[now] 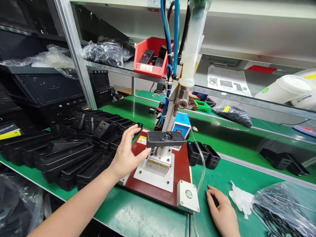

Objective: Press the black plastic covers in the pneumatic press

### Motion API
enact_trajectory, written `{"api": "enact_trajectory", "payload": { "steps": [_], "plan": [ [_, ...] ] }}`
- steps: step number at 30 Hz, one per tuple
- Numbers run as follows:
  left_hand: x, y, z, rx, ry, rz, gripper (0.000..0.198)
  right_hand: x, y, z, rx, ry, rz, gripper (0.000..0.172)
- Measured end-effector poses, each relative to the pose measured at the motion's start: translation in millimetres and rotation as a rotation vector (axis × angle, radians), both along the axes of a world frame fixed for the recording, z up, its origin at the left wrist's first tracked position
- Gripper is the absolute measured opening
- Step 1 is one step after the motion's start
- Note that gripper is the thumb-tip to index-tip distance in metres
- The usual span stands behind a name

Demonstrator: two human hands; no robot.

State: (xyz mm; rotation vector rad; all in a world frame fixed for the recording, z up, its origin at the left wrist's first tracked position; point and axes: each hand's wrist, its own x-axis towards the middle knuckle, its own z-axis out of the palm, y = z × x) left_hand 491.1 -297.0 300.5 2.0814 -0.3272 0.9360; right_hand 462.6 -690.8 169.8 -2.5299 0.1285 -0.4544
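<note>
A black ribbed plastic part with a round centre (166, 139) sits on the steel post of a press fixture (160, 160), above a red-brown base plate (158, 184). My left hand (127, 154) is at the part's left end, with fingers spread and the thumb side against it. A clear syringe barrel (191, 42) hangs above on blue air hoses. My right hand (221, 210) rests on the green bench mat (222, 177), holding nothing, next to a white glove (242, 199). A grey push-button box (188, 195) stands between my hands.
Rows of black plastic housings (64, 158) lie left of the fixture, and several more (203, 154) stand to its right. A bag of black rings (281, 210) lies at lower right. A red bin (150, 57) sits on the shelf. A co-worker's arm (195, 96) shows beyond.
</note>
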Motion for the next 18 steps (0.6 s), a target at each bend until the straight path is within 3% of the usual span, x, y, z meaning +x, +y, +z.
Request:
{"api": "enact_trajectory", "payload": {
  "steps": [2,6,14,18],
  "plan": [
    [15.2,-6.0,12.6,-0.031,0.150,-0.136,0.064,-0.1,0.5,0.0,0.009,-0.008,0.008,0.041],
    [24.3,-15.7,27.0,-0.129,0.343,-0.379,0.048,-0.2,-0.5,-1.3,0.019,-0.028,0.014,0.040],
    [26.3,-16.7,25.2,-0.252,0.395,-0.506,0.044,0.5,3.9,-1.8,0.036,-0.016,0.033,0.043],
    [28.1,-15.8,21.6,-0.253,0.381,-0.551,0.041,-20.4,-21.7,6.0,0.102,-0.012,0.044,0.046]
  ]
}}
